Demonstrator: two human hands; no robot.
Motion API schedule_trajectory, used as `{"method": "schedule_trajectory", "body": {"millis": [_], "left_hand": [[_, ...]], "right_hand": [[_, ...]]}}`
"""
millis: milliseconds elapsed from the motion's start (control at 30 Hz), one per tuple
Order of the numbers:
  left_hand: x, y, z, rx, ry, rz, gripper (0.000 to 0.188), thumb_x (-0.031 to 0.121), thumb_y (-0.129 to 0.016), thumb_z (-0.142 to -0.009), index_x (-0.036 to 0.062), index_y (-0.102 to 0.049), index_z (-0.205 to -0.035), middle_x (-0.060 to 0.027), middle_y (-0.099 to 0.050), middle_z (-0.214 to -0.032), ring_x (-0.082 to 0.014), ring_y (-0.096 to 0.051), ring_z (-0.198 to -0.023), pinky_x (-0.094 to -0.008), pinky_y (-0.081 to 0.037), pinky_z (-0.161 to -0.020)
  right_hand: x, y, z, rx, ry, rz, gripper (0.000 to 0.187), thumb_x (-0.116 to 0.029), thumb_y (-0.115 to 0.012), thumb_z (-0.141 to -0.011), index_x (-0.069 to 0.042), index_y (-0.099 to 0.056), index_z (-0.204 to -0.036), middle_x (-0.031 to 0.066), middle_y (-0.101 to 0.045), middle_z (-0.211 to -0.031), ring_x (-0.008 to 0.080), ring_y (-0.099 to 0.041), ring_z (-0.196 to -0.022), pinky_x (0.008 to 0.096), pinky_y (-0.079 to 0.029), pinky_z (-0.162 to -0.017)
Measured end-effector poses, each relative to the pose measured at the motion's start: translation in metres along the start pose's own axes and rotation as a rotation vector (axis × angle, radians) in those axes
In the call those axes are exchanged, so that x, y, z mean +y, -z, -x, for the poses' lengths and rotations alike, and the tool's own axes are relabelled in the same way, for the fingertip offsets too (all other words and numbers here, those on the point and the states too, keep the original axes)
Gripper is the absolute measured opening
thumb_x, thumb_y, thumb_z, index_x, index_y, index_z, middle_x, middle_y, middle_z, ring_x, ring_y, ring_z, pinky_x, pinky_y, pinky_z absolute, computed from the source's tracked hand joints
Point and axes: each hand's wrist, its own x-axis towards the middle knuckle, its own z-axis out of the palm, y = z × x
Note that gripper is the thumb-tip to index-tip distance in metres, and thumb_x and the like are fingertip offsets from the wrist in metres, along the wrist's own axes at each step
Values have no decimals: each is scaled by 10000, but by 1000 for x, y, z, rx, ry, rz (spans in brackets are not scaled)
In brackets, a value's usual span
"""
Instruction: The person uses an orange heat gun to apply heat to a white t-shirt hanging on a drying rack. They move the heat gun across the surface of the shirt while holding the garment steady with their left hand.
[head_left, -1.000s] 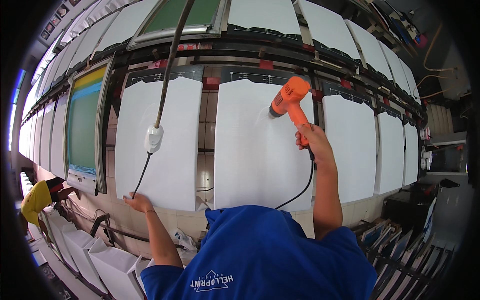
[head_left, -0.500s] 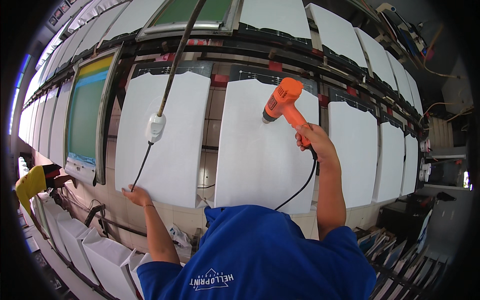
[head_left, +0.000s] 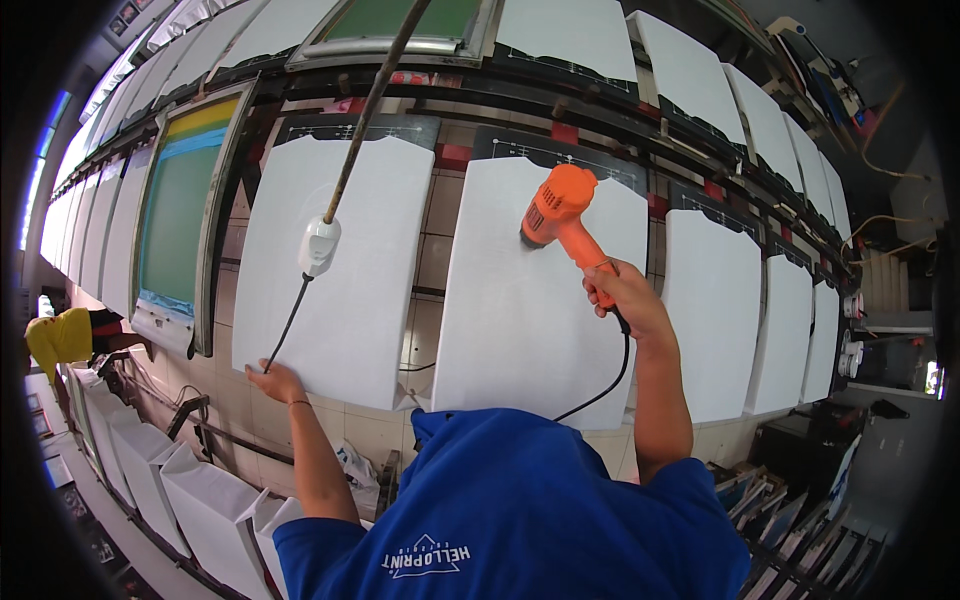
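Observation:
My right hand point(head_left: 632, 300) is closed round the handle of an orange heat gun point(head_left: 562, 205). Its nozzle points down and left, over the upper part of a white cloth-covered board point(head_left: 530, 340); the gap beneath it is hard to judge. To the left, my left hand point(head_left: 275, 380) pinches a thin black cord point(head_left: 288, 325) by the lower left corner of another white cloth-covered board point(head_left: 350, 320). That cord runs up to a white plug connector point(head_left: 319, 248) hanging from a long brown pole or cable point(head_left: 375, 90). A second black cord point(head_left: 610, 375) trails from the gun's handle toward my body.
More white-covered boards point(head_left: 710, 310) line the rows to the right and across the far side. A framed green screen point(head_left: 180, 220) leans at the left. Dark metal rails point(head_left: 470, 95) run behind the boards. A person in a yellow shirt point(head_left: 60, 338) is at the far left.
Over its board, the heat gun has shifted slightly left. The whole view has drifted a little, so the boards sit farther right. Both hands keep their holds.

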Motion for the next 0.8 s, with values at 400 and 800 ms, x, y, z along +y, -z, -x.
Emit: {"method": "schedule_trajectory", "body": {"millis": [400, 800], "left_hand": [[10, 5, 4, 0, 22, 16, 509, 244, -429, -972, -93, -376, -1349, -298, -435, -1362, -425, -457, -1238, -423, -369, -1055], [3, 3, 1, -13, 7, 6, 518, 249, -433, -974, -88, -362, -1361, -289, -422, -1381, -414, -440, -1261, -413, -356, -1069]], "right_hand": [[-5, -27, -23, -10, 62, 58, 278, -293, -635, -850, -32, -551, -898, 1, -515, -705, 77, -505, -623, 230, -434, -526], [-10, -39, -52, 40, 108, 6, 285, -311, -625, -891, -34, -560, -903, 10, -535, -741, 80, -520, -634, 231, -442, -525]]}}
